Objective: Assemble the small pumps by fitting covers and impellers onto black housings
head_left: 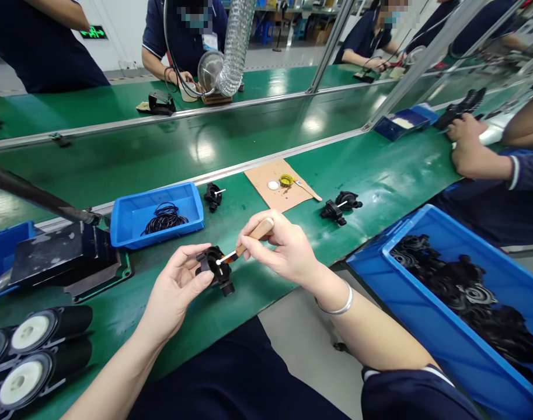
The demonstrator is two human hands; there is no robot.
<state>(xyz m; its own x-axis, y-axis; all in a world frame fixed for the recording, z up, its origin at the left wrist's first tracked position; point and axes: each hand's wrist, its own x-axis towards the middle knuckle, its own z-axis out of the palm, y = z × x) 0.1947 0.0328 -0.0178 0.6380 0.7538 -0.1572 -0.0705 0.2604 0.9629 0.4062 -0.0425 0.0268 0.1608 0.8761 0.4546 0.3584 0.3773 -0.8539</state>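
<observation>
Green counter [380, 175], factory line. Near: left hand [178, 286] grips black plastic part [216, 268] just above counter edge; right hand [284, 248] pinches wooden-handled brush [248, 239], tip on part. Mid: blue tray [130, 216] w/ black rings [164, 219]. Far: cardboard sheet [279, 186] w/ yellow cap [286, 180].

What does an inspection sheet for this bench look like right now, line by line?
Surface: green bench, glossy.
Job's things: black plastic part in left hand; wooden-handled brush in right hand, tip at the part.
Clutter: small blue tray of black rings; cardboard sheet with yellow cap; two more black parts; large blue bin.
Fingers: both hands closed on their items.
Cables: nothing seen near the hands.
Surroundings: other people at work; silver duct hose.
</observation>
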